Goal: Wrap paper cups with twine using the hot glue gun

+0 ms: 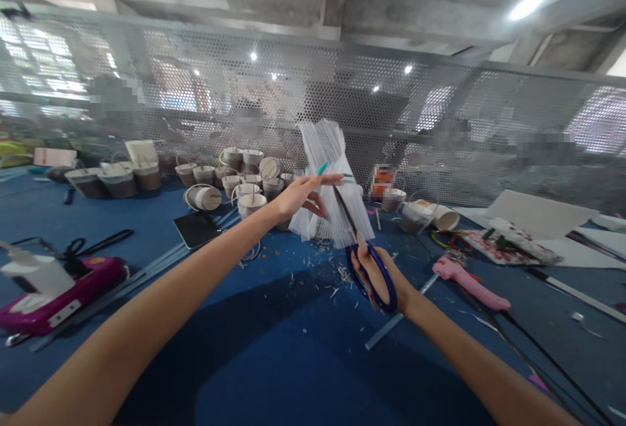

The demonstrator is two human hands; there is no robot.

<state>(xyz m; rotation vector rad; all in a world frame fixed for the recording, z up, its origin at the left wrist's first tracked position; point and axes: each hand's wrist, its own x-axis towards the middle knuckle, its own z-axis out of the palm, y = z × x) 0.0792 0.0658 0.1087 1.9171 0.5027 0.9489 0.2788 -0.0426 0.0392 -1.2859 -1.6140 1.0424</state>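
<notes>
My left hand (304, 196) is closed around the narrow middle of a bundle of white, see-through pleated mesh (323, 142). The bundle fans out above my fingers and spreads like a skirt below them. A small teal piece (321, 168) shows at the fingers; what it is I cannot make out. In my right hand (379, 276) is a pair of scissors (391, 292) with dark blue handles, fingers through the loops. Its blades point up and left against the mesh near my left fingertips. Whether the blades are apart is unclear.
Several small paper-cup buckets (252, 204) stand at the back left. A black phone (196, 229) and a magenta power strip (92, 277) lie on the left. On the right are a pink glue gun (469, 282) and its cord. Small white clippings (335, 292) litter the blue table (254, 361).
</notes>
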